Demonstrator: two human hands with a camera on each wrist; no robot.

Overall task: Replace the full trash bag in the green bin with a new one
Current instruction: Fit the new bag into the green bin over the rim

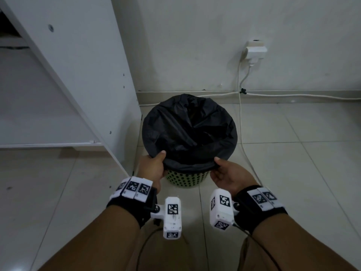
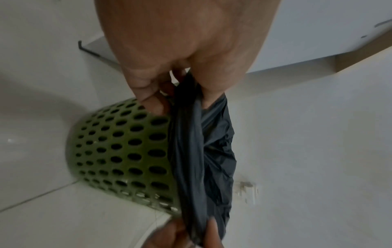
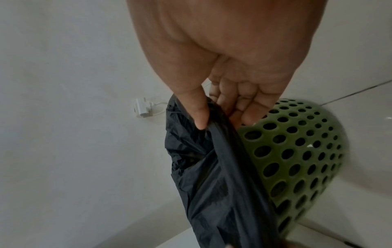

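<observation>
This looks like a room in a home or a small office, seen at floor level. The floor [image 1: 293, 153] is laid with large pale glossy tiles and meets a plain white wall [image 1: 195, 45]. A white charger [image 1: 256, 50] sits in a wall socket, and white cables [image 1: 241, 114] trail along the skirting. To the left stands a white laminate shelf unit [image 1: 82, 65] with visible screw holes. A small green perforated bin [image 1: 185, 178] lined with a black bag [image 1: 187, 128] stands beside it.

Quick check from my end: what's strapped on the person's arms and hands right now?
Both forearms are bare, no sleeves. Each wrist wears a black strap carrying white blocks with black-and-white square markers. A white camera box, also marker-tagged, is mounted inside each wrist, with thin dark cables trailing back. The hands wear no gloves.
</observation>
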